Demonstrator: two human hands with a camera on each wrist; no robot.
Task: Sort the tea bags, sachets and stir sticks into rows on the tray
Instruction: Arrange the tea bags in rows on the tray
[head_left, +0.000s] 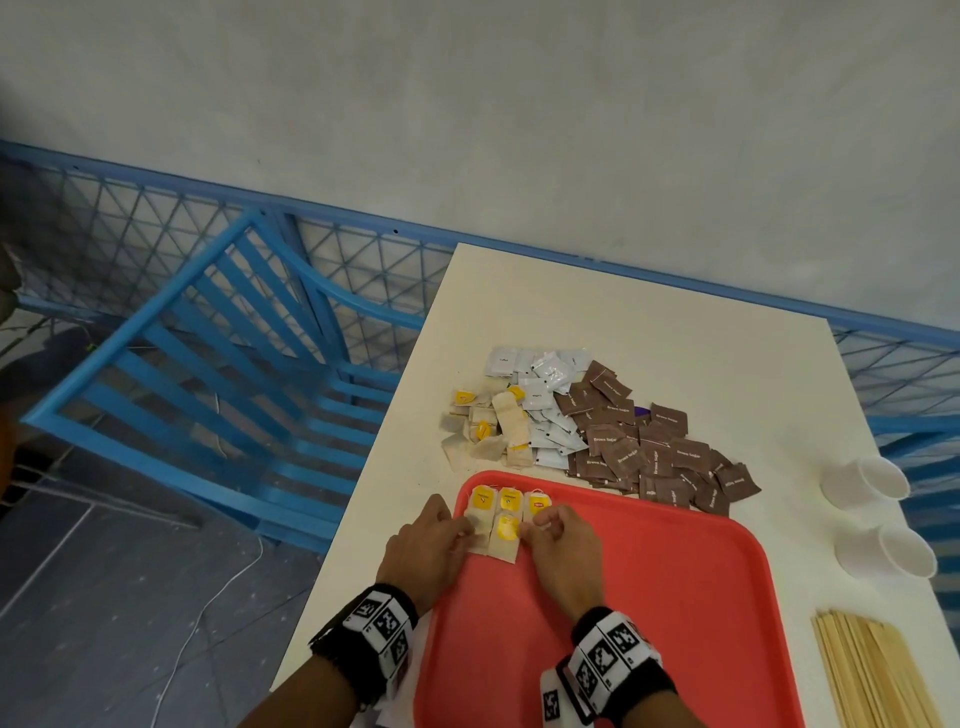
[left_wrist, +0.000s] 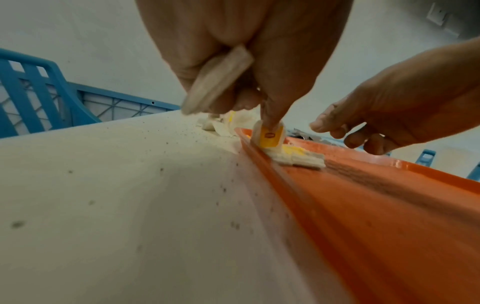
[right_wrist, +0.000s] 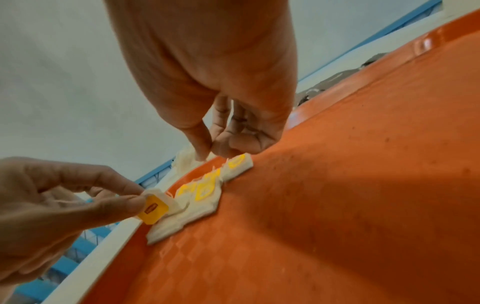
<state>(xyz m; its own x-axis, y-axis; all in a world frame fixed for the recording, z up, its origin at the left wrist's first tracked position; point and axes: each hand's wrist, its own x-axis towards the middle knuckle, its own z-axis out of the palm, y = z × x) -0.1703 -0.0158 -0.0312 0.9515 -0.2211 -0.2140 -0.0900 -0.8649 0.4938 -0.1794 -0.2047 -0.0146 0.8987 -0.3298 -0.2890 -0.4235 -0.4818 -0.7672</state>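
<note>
A red tray (head_left: 649, 597) lies at the table's near edge. Several tea bags with yellow tags (head_left: 506, 519) lie side by side in its far-left corner. My left hand (head_left: 465, 530) is at the tray's left rim. It pinches the leftmost tea bag (left_wrist: 270, 137) by its tag and keeps another tea bag (left_wrist: 218, 82) tucked under its curled fingers. The thumb and forefinger of my right hand (head_left: 535, 522) meet on the near end of the rightmost tea bag (right_wrist: 239, 164). Beyond the tray lie loose tea bags (head_left: 483, 431), white sachets (head_left: 540, 395) and brown sugar sachets (head_left: 649, 452). Wooden stir sticks (head_left: 872, 670) lie right of the tray.
Two white cups (head_left: 878, 483) lie on their sides at the table's right edge. A blue slatted chair (head_left: 208, 374) stands left of the table, and a blue mesh railing runs behind it. Most of the tray's floor (right_wrist: 337, 185) is bare.
</note>
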